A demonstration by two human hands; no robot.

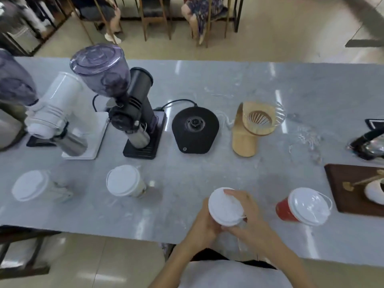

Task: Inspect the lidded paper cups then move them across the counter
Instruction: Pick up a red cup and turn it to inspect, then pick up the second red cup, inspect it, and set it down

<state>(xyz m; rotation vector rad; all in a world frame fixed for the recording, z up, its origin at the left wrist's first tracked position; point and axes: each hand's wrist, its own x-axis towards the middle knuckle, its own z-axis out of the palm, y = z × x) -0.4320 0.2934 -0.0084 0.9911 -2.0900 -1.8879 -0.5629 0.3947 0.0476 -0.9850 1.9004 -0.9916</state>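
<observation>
Both my hands hold one white-lidded paper cup (225, 206) above the near edge of the grey counter (207, 84). My left hand (202, 225) wraps its left side, my right hand (248, 217) its right side with fingers over the lid rim. The cup's body is hidden by my hands. A red cup with a white lid (304, 206) stands just right of them. Two pale lidded cups stand to the left, one at mid-left (123, 180) and one at the far left (31, 186).
Behind the cups stand a white grinder (60, 113), a black grinder (133, 104), a black kettle base (195, 129) and a wooden dripper stand with a glass dripper (257, 121). A dark wooden tray (340, 188) sits at the right edge. Seated people and chairs are beyond the counter.
</observation>
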